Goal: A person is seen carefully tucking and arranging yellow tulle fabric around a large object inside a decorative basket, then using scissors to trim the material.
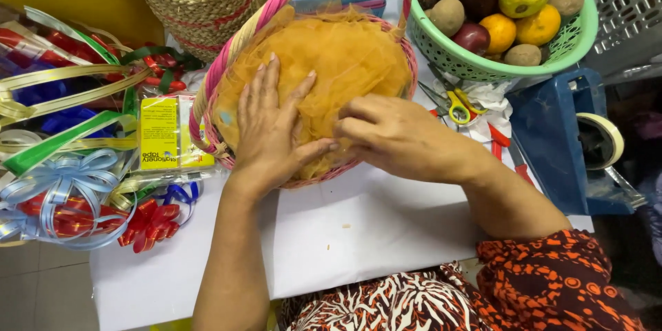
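The orange net [345,55] sat puffed up inside the pink basket [227,62] on the white table [345,227]. The left hand [269,131] lay flat and open on it, while the right hand [393,134] pinched its edge. A hard pull could have torn the thin net or tipped the basket toward the ribbons [69,193].

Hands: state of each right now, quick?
Left hand: open, flat on the orange netting in the basket.
Right hand: fingers curled, pinching the netting at its front edge.
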